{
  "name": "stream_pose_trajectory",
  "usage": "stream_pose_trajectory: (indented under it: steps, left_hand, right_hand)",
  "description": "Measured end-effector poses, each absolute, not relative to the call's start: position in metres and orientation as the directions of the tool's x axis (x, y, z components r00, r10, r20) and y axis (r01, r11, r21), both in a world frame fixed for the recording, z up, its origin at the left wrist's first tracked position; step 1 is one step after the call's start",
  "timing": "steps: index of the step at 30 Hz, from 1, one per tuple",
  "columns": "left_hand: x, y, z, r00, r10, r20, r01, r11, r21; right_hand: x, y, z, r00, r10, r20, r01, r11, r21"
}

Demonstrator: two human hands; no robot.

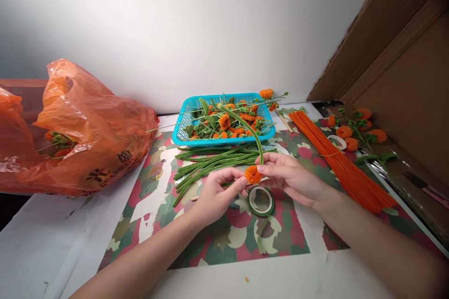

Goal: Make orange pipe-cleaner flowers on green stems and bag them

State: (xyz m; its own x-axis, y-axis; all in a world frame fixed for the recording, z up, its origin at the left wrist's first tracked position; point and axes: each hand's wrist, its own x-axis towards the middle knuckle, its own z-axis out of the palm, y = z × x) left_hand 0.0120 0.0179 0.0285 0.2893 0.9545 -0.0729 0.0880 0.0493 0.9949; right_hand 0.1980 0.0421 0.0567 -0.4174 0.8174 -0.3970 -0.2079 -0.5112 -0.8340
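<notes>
Between my two hands is an orange pipe-cleaner flower point(253, 174). My left hand point(222, 191) pinches its left side with thumb and fingers. On its right side, my right hand point(289, 177) grips the flower together with a green pipe cleaner point(258, 142) that arches up and away to the left. Just below the hands lies a roll of green tape point(261, 201), its loose end trailing toward me. Behind my left hand several green pipe cleaners point(210, 163) are spread in a loose bunch.
A blue basket point(178, 136) at the back holds orange flowers and green leaves. An orange plastic bag point(105, 145) stands at left. On the right lie a bundle of orange pipe cleaners point(336, 163), a white ring point(336, 142) and a finished-looking flower stem point(366, 133), beside a cardboard wall point(396, 51).
</notes>
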Motion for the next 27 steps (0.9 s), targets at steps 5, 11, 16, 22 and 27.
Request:
stream_pose_trajectory:
  steps: [5,11,16,22,27]
  left_hand:
    - [0.011,0.018,0.027,0.301,0.952,-0.06,0.073,0.04,0.997]
    - [0.01,0.019,0.024,0.294,0.955,-0.046,0.083,0.023,0.996]
    - [0.01,0.017,0.024,0.281,0.959,-0.025,0.136,-0.014,0.991]
    - [0.012,0.015,0.027,0.273,0.962,0.001,0.153,-0.044,0.987]
    - [0.012,0.015,0.026,0.276,0.961,0.007,0.169,-0.055,0.984]
  right_hand:
    - [0.199,0.042,0.057,-0.424,0.783,-0.456,-0.231,-0.58,-0.781]
    - [0.2,0.043,0.058,-0.408,0.813,-0.415,-0.201,-0.523,-0.828]
    - [0.198,0.04,0.065,-0.298,0.921,-0.25,-0.022,-0.268,-0.963]
    - [0.197,0.032,0.068,-0.261,0.962,-0.077,0.159,-0.036,-0.987]
    - [0.199,0.031,0.067,-0.291,0.956,-0.043,0.202,0.018,-0.979]
